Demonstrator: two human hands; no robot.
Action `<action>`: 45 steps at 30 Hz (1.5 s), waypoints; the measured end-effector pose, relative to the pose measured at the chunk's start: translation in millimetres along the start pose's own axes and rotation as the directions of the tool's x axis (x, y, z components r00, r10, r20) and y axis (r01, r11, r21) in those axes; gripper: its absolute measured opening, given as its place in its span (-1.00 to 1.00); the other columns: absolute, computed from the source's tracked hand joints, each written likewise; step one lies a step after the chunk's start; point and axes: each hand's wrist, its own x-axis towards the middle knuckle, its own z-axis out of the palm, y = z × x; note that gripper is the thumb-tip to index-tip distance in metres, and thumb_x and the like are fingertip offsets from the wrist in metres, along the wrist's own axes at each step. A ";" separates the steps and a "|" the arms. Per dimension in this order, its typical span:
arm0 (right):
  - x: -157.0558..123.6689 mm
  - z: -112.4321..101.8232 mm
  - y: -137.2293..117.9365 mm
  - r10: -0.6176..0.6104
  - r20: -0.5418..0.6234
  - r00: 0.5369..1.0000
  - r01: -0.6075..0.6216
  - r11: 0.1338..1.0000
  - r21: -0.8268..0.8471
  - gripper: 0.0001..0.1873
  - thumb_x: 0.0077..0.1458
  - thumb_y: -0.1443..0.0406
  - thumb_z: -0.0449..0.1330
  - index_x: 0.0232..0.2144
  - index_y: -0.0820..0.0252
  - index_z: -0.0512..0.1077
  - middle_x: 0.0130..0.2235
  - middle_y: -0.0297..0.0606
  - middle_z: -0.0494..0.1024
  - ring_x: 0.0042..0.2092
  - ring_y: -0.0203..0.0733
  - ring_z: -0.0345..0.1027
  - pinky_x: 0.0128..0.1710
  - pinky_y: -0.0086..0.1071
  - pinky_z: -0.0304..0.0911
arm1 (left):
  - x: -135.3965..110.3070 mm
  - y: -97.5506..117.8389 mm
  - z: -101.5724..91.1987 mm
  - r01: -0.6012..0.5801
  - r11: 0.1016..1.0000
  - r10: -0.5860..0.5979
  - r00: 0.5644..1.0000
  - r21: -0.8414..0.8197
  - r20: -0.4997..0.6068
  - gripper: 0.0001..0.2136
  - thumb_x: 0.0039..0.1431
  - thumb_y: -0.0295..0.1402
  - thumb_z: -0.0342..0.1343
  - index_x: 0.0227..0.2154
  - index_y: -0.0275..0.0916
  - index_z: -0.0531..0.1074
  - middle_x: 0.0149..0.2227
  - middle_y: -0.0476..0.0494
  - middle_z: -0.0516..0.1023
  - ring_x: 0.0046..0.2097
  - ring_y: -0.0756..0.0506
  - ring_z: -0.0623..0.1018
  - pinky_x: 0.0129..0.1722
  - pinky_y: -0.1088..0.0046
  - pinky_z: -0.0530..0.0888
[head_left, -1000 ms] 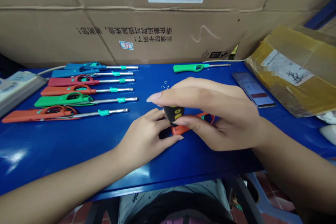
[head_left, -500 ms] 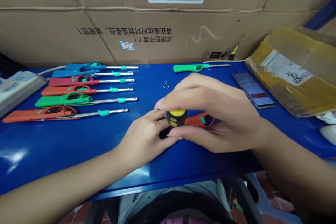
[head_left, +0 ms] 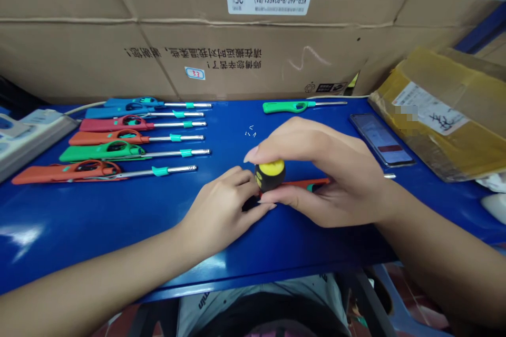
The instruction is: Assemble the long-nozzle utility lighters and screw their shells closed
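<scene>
My right hand [head_left: 328, 174] grips the black and yellow handle of a screwdriver [head_left: 271, 172] between thumb and fingers. The handle stands upright, and its shaft and tip are hidden. Beneath it lies an orange gas lighter [head_left: 306, 184], mostly covered by my hands, with its metal nozzle tip showing past my right wrist. My left hand [head_left: 225, 205] closes around the lighter's left end and presses it to the blue table [head_left: 158, 231]. Several small silvery pins [head_left: 250, 131] lie on the table beyond my hands.
Several lighters [head_left: 106, 153] in blue, red, orange and green lie in a column at left beside a power strip [head_left: 35, 134]. A green lighter [head_left: 282, 107] rests at the back. A phone [head_left: 381, 139] and a taped parcel [head_left: 435, 110] are right. A large carton [head_left: 158, 37] stands behind.
The screwdriver handle has tilted slightly, with my right hand turned a little around it. The orange lighter has shifted under my hands. The whole view has moved slightly.
</scene>
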 end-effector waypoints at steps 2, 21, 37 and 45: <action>-2.5 1.1 0.9 -0.025 -0.027 0.999 0.025 1.000 -0.008 -0.69 0.26 0.27 0.24 0.05 0.10 0.39 -0.03 -0.30 0.61 -0.01 -0.21 0.51 0.05 -0.28 0.46 | -0.5 -0.5 -0.1 0.000 1.000 0.000 1.000 0.016 0.001 -0.77 0.32 -0.14 0.14 -0.24 -0.20 0.54 -0.17 -0.14 0.59 -0.13 -0.20 0.56 -0.22 0.25 0.52; -14.4 43.4 58.5 0.473 -0.244 0.847 -0.493 0.870 -0.026 -0.85 0.05 0.41 0.27 -0.36 0.12 0.36 -0.23 -0.23 0.42 -0.14 -0.12 0.39 -0.10 -0.16 0.42 | 2.7 -2.8 -8.5 0.012 0.999 -0.013 0.999 0.038 0.032 -0.73 0.15 -0.27 0.20 -0.09 -0.20 0.50 -0.15 -0.13 0.55 -0.13 -0.20 0.47 -0.11 0.20 0.49; -1.6 61.6 115.2 0.518 -0.053 0.853 -0.519 0.835 -0.181 -0.83 0.03 0.49 0.11 -0.34 0.17 0.36 -0.21 -0.19 0.38 -0.16 -0.10 0.34 -0.01 -0.12 0.30 | 2.8 -20.0 -17.4 -0.110 0.994 0.110 0.994 0.015 -0.010 -0.72 0.22 -0.32 0.19 -0.02 -0.20 0.55 -0.17 -0.15 0.52 -0.15 -0.16 0.46 -0.13 0.29 0.50; 7.7 31.1 83.7 0.463 0.046 0.885 -0.451 0.878 -0.158 -0.81 0.20 0.29 0.20 -0.14 0.23 0.45 -0.04 -0.06 0.42 0.04 -0.06 0.35 0.15 -0.11 0.24 | 4.7 -23.6 -18.8 -0.109 0.991 0.106 0.993 -0.080 -0.046 -0.78 0.15 -0.40 0.24 -0.12 -0.24 0.56 -0.24 -0.13 0.50 -0.19 -0.14 0.47 -0.14 0.30 0.48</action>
